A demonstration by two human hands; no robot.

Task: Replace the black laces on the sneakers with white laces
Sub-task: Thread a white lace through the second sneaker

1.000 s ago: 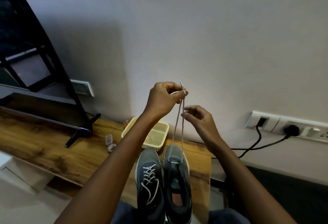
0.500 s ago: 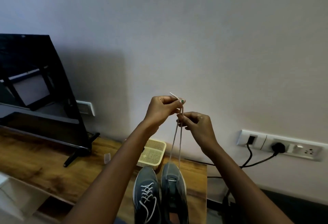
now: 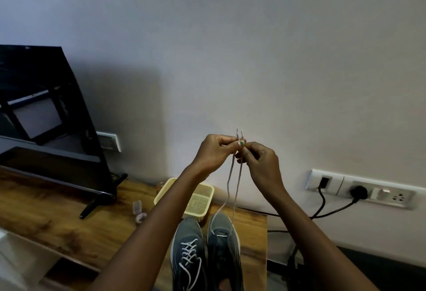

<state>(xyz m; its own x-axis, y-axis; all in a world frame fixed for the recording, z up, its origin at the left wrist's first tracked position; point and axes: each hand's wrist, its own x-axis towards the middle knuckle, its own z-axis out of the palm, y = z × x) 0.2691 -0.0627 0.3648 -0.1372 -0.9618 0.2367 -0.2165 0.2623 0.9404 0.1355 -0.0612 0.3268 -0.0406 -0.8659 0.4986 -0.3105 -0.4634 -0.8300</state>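
A dark TV (image 3: 46, 115) stands on the wooden desk (image 3: 57, 217), with a yellow basket (image 3: 198, 201) near the wall. Two grey sneakers (image 3: 207, 251) lie side by side on the desk; the left one carries a white lace, the right one only its first bar. Both arms reach forward and up, hands raised together above the shoes. The left hand (image 3: 214, 152) and right hand (image 3: 262, 164) each keep a pinching grip on the white lace (image 3: 232, 182), whose two ends stick up side by side, strands running down to the right sneaker.
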